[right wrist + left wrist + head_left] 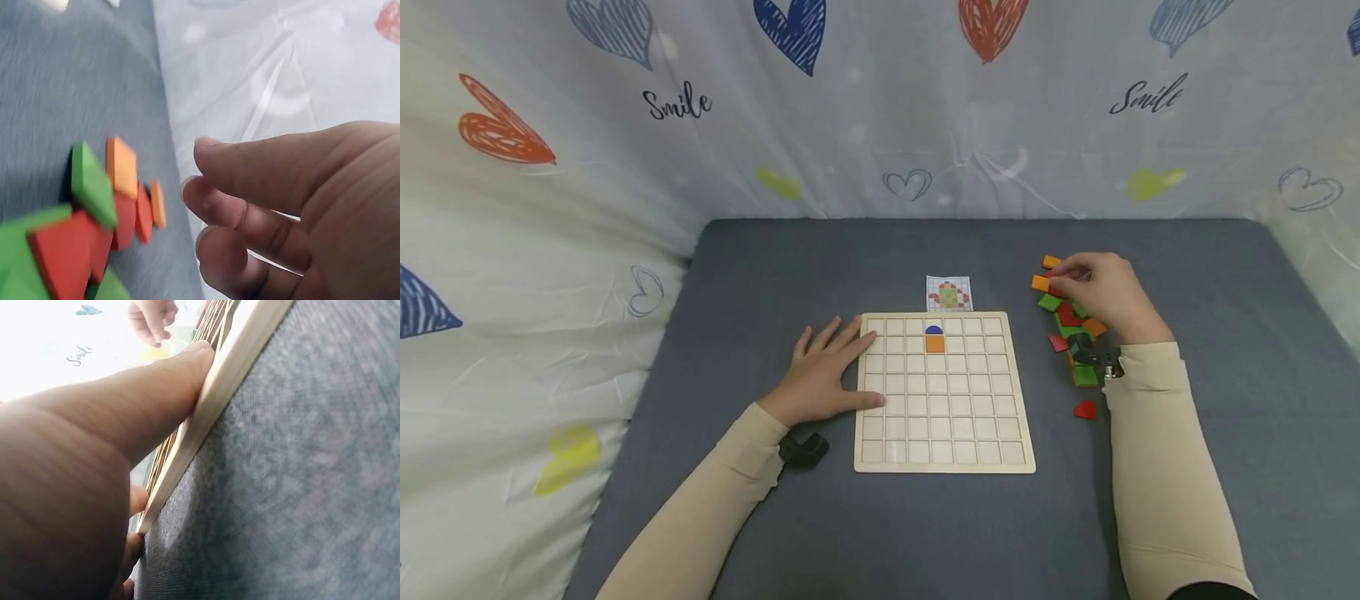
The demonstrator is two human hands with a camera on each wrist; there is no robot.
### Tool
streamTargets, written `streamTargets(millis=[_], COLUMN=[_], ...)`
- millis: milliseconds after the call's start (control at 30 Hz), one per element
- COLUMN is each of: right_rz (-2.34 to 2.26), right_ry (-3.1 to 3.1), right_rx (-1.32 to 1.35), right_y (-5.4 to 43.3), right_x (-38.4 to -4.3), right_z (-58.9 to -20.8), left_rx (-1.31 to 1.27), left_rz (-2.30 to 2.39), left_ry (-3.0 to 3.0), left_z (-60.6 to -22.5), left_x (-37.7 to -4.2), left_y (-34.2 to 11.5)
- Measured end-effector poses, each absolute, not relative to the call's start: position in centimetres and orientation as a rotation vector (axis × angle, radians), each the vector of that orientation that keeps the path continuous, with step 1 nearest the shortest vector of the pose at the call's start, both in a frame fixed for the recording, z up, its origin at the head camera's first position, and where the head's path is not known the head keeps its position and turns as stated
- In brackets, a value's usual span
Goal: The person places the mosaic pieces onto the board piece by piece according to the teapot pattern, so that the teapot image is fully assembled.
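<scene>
Left hand [820,375]: fingers fanned wide and straight, thumb and forefinger resting on the side of the board.
Board [940,405]: pale and gridded, flat on the grey table [955,533], directly right of those left fingers.
Red piece [1085,410]: out alone on the table, nearer to me than the right fingers and apart from the rest.
Pile [1067,315]: reds, greens and oranges overlapping, running from beneath the right hand toward me.
Board's pieces: a blue half-round [934,330] and an orange square [935,343], one cell below it, both to the right of the left fingertips.
Right hand [1105,292]: over the far end of the pile, fingers loosely bent, thumb and forefinger tips close but apart, and I see nothing between them!
Orange pieces [1040,283]: a pair, one just left of the right fingertips, the other slightly beyond.
Card [950,294]: small, printed with a coloured pattern, past the board's far edge, between the two sets of fingers.
Curtain [865,133]: hearts and "Smile", well beyond all the fingers.
</scene>
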State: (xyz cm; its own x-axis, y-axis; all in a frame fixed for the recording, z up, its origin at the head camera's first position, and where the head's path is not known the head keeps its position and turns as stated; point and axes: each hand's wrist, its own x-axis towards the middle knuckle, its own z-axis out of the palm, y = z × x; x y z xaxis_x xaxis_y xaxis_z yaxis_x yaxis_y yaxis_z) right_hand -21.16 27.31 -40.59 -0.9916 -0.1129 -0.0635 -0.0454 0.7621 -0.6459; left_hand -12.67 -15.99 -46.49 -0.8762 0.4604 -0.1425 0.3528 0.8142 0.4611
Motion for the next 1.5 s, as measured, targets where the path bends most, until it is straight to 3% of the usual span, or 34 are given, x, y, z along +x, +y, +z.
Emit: streamTargets(millis=[633,1500], right_rz=[-0.873,-1.026], right_ry=[2.849,2.850], right_rx=[0.140,0.000], right_y=[28.3,27.0], right_x=[-21.4,-21.5], right_z=[-43.3,-41.5], left_rx=[0.620,0.624], left_rz=[0.606,0.617], left_ry=[2.745,2.753], left_z=[-46.3,-46.4], left_x=[-12.7,-12.7], left_y=[-15.8,-15.9])
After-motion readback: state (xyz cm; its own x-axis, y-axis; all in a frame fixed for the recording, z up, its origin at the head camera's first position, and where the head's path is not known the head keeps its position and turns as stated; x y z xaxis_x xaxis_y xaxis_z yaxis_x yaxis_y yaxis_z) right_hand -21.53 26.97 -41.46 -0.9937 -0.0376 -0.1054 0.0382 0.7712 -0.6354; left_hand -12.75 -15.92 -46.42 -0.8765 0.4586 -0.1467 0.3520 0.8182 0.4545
